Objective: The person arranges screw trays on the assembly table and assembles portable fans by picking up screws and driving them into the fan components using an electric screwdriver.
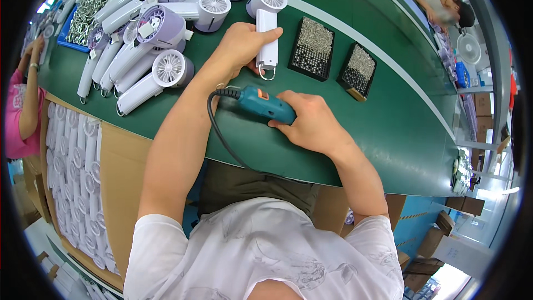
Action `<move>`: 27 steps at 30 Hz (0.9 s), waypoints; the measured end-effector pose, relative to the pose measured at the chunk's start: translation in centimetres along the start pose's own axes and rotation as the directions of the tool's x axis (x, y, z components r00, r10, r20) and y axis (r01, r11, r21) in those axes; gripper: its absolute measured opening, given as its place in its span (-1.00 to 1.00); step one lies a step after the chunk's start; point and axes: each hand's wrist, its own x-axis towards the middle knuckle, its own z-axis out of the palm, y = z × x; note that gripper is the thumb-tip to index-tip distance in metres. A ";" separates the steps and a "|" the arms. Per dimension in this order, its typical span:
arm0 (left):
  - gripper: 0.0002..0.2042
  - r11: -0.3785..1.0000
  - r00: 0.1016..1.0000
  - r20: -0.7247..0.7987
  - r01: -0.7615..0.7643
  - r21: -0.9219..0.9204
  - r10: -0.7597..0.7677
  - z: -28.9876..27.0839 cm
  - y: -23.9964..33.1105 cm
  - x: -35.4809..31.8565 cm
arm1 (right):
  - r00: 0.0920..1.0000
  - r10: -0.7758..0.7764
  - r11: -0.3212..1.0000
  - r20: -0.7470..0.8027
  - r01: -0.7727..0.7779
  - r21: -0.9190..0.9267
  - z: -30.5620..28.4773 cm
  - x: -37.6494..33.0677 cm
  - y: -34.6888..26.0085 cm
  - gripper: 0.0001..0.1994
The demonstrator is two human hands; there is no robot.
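Note:
A white handheld fan (267,51) lies on the green table in front of me, its round grille at the far end and a metal clip at the near end. My left hand (240,48) is closed around its handle, the thumb across the top. In my right hand (314,120) is a teal electric screwdriver (261,104), held nearly level just nearer to me than the fan and apart from it. Its black cord (222,138) curves down past the table's near edge. The tool's bit is hidden or too small to make out.
Two black trays (308,74) of small screws stand to the right of the fan. White and lilac fans (133,50) are piled at the left, beside a blue tray (76,48) of metal clips. A cardboard box (125,161) of fans stands lower left. Other people work at both sides.

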 end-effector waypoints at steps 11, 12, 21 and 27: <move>-0.62 1.000 1.000 -0.005 0.013 -0.020 -0.013 -0.2 -0.1 0.1 | 1.000 0.005 0.999 0.031 -0.004 -0.046 -0.4 -0.3 0.0 -0.64; -0.62 1.000 1.000 -0.015 0.018 -0.026 -0.018 -0.2 0.0 0.0 | 0.998 0.018 0.999 0.059 -0.016 -0.032 -0.5 -0.3 -0.1 -0.65; -0.64 0.995 1.000 0.008 -0.006 -0.098 0.006 -0.1 -0.6 0.5 | 0.975 -0.091 0.985 -0.201 0.059 -0.161 -5.5 0.9 1.3 -0.65; -0.63 1.000 1.000 0.026 0.015 -0.024 -0.015 -0.5 -0.6 0.4 | 0.909 0.015 0.964 -0.416 -0.123 -0.235 -9.0 5.1 5.5 -0.67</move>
